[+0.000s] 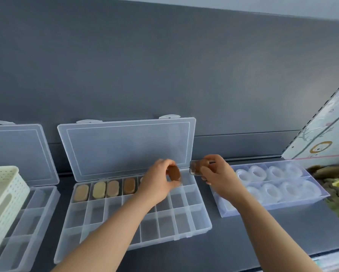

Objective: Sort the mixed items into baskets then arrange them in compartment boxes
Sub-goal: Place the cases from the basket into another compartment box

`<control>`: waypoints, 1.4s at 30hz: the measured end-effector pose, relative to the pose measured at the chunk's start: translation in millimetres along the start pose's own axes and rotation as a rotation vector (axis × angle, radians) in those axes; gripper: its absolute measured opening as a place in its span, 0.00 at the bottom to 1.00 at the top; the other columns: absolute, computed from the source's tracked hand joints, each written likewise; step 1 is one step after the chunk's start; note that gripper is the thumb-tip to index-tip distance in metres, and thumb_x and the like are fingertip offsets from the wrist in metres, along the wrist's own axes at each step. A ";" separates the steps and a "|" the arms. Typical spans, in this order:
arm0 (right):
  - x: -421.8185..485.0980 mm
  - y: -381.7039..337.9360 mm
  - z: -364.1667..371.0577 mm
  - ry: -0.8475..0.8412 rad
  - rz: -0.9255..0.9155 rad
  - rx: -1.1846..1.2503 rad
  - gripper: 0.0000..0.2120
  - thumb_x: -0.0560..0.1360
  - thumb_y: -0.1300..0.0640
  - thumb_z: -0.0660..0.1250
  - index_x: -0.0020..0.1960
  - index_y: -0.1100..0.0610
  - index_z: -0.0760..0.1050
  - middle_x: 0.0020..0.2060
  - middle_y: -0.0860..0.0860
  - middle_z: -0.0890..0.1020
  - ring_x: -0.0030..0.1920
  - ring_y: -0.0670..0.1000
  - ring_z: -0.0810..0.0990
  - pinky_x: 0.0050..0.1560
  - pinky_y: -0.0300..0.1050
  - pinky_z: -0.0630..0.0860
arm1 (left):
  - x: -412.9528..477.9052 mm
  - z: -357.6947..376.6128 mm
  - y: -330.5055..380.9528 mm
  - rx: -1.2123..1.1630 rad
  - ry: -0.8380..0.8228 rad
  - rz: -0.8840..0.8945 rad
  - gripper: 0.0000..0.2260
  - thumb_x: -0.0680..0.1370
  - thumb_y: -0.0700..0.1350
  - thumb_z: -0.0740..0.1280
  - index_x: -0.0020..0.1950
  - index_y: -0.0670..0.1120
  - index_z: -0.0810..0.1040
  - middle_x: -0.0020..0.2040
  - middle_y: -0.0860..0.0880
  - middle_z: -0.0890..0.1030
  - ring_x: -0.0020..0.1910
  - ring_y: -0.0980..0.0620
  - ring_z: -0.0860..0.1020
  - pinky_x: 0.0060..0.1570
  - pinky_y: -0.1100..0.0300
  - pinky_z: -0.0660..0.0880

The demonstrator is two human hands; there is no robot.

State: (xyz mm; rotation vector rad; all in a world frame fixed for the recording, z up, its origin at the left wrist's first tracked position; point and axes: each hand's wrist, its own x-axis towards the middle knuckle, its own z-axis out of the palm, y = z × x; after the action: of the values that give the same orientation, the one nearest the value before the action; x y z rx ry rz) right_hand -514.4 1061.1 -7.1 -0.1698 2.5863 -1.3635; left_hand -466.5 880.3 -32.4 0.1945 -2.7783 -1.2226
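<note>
Watching from my end, here's what's worrying me: the left grip (158,181) is only pinching the brown oval pad (173,173) at the fingertips, so I'm guessing it could slip into the wrong cell of the compartment box (184,228) or bump the open lid (125,146) behind it. The right grip (217,177) is clamping a small clear case (197,167) just beside it, and something brownish inside might be tipping out. The pad is hanging mid-frame over the box's back row, just right of the four tan pads (113,188) lying there. The hand is hiding the next cell.
</note>
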 end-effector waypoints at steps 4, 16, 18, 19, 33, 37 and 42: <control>3.1 5.8 -1.1 0.001 0.001 -0.037 0.09 0.75 0.53 0.63 0.54 0.52 0.69 0.43 0.49 0.83 0.44 0.54 0.80 0.51 0.55 0.79 | 11.4 0.5 -3.9 0.168 -0.020 0.027 0.24 0.69 0.48 0.76 0.62 0.51 0.73 0.58 0.52 0.76 0.57 0.50 0.74 0.55 0.57 0.73; 13.5 5.0 8.6 -0.017 -0.003 -0.128 0.13 0.75 0.54 0.64 0.59 0.54 0.71 0.49 0.49 0.80 0.46 0.52 0.81 0.50 0.50 0.80 | 18.6 4.4 -11.1 0.306 -0.188 0.023 0.24 0.72 0.53 0.74 0.66 0.50 0.75 0.60 0.50 0.75 0.59 0.48 0.71 0.59 0.53 0.71; 15.2 5.1 12.0 -0.023 -0.009 -0.181 0.13 0.74 0.53 0.65 0.58 0.53 0.71 0.47 0.48 0.80 0.44 0.50 0.80 0.44 0.44 0.78 | 17.4 4.8 -12.1 0.304 -0.180 0.028 0.23 0.73 0.53 0.73 0.66 0.50 0.74 0.61 0.50 0.75 0.59 0.48 0.70 0.59 0.53 0.70; 16.0 4.4 14.5 -0.028 -0.018 -0.216 0.12 0.74 0.53 0.65 0.57 0.53 0.72 0.45 0.47 0.80 0.42 0.49 0.79 0.39 0.40 0.75 | 16.6 5.0 -12.4 0.308 -0.176 0.035 0.23 0.73 0.52 0.72 0.66 0.50 0.74 0.62 0.51 0.74 0.59 0.49 0.70 0.60 0.53 0.70; 12.8 4.6 50.3 0.020 -0.219 -0.700 0.15 0.76 0.47 0.60 0.51 0.57 0.76 0.51 0.53 0.76 0.53 0.56 0.75 0.46 0.45 0.72 | -21.9 -17.2 -16.9 0.445 0.060 0.142 0.18 0.78 0.57 0.62 0.66 0.52 0.74 0.63 0.55 0.74 0.62 0.53 0.70 0.61 0.60 0.66; -2.0 -23.7 62.3 0.054 -0.377 -0.647 0.17 0.77 0.50 0.61 0.61 0.57 0.75 0.59 0.50 0.77 0.60 0.53 0.73 0.53 0.45 0.73 | -44.9 -46.1 -26.7 0.449 0.132 0.148 0.17 0.79 0.56 0.62 0.65 0.51 0.75 0.61 0.55 0.76 0.61 0.53 0.71 0.60 0.60 0.65; -32.2 -85.7 107.4 -0.087 -0.577 -0.515 0.21 0.78 0.49 0.63 0.68 0.55 0.71 0.65 0.48 0.75 0.63 0.51 0.74 0.58 0.46 0.73 | -98.2 -115.5 -49.0 0.443 0.273 0.082 0.14 0.77 0.54 0.67 0.60 0.50 0.79 0.56 0.55 0.79 0.56 0.52 0.75 0.57 0.59 0.69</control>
State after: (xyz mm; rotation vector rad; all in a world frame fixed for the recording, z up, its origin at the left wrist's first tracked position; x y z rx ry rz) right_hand -457.1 933.1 9.0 -1.0961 2.8687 -0.7440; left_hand -349.4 779.0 5.2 0.2545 -2.7351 -0.5021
